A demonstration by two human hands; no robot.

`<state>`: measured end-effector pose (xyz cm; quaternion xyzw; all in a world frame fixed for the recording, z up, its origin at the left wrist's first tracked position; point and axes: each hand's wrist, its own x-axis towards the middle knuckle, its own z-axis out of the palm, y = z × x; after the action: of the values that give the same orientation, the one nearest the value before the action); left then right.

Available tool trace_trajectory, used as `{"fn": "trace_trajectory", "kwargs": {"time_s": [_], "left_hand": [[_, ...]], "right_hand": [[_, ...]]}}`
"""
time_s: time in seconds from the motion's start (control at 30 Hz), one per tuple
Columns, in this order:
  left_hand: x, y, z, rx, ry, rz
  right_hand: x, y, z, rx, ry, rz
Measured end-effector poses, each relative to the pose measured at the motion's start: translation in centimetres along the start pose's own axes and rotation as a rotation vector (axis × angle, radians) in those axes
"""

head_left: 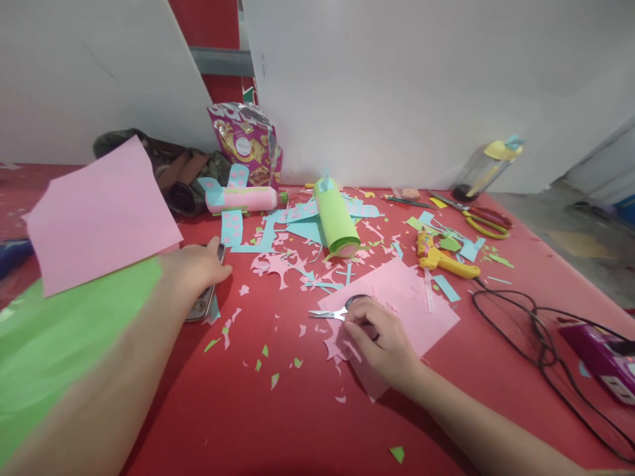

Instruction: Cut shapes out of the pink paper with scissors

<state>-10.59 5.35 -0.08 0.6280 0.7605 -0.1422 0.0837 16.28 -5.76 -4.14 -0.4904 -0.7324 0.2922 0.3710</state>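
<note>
Locating scissors [338, 313] over a pink sheet [436, 324] on the red counter [278, 430], directly at the fingers of the right hand [380, 337]. Recording right hand as curled closed about the dark handles, with blades slightly parted. Noting long axis of scissors running roughly side to side, with tips pointing left, toward the left hand's side and away from the right wrist. Rating right hand as clearly nearer; placing left hand [196, 270] well apart, across a stretch of bare red surface and scattered paper scraps.

Finding left hand beside and partly over a phone [202, 305], with fingers about its far end (motion blur present along this hand and forearm). Cannot tell from this view whether gripping or merely touching. Reading phone's long axis as running mainly away from the body, near the edge of a green sheet [74, 350] and thus roughly crosswise to the scissors.

Listing beyond both hands a green paper tube [337, 215] with blue wings, angled between left and right. Listing also a yellow glue gun [449, 264] farther right, past the pink sheet, nearer to right hand than left.
</note>
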Motion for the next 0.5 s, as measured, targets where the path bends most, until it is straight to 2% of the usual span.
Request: {"fn": "trace_trajectory", "kwargs": {"time_s": [0.1, 0.17, 0.2, 0.27, 0.33, 0.43, 0.5], "left_hand": [[-2.1, 2.3, -0.1, 0.047, 0.06, 0.047], [-3.9, 4.1, 0.1, 0.076, 0.145, 0.267], [-4.9, 5.0, 0.2, 0.038, 0.151, 0.429], [-6.8, 6.4, 0.4, -0.072, 0.132, 0.739], [-8.5, 7.2, 0.6, -0.178, 0.071, 0.971], [-10.0, 7.7, 0.6, -0.259, -0.042, 1.115], [-10.4, 7.8, 0.7, -0.273, -0.062, 1.134]], "right_hand": [[0.0, 0.0, 0.0, -0.01, 0.0, -0.005], [0.0, 0.0, 0.0, -0.019, -0.001, -0.008], [0.0, 0.0, 0.0, -0.023, -0.001, -0.009], [0.0, 0.0, 0.0, -0.031, 0.001, -0.015], [0.1, 0.0, -0.1, -0.031, 0.003, -0.026], [0.0, -0.1, -0.1, -0.024, 0.007, -0.041], [0.0, -0.1, -0.1, -0.019, 0.007, -0.047]]}}
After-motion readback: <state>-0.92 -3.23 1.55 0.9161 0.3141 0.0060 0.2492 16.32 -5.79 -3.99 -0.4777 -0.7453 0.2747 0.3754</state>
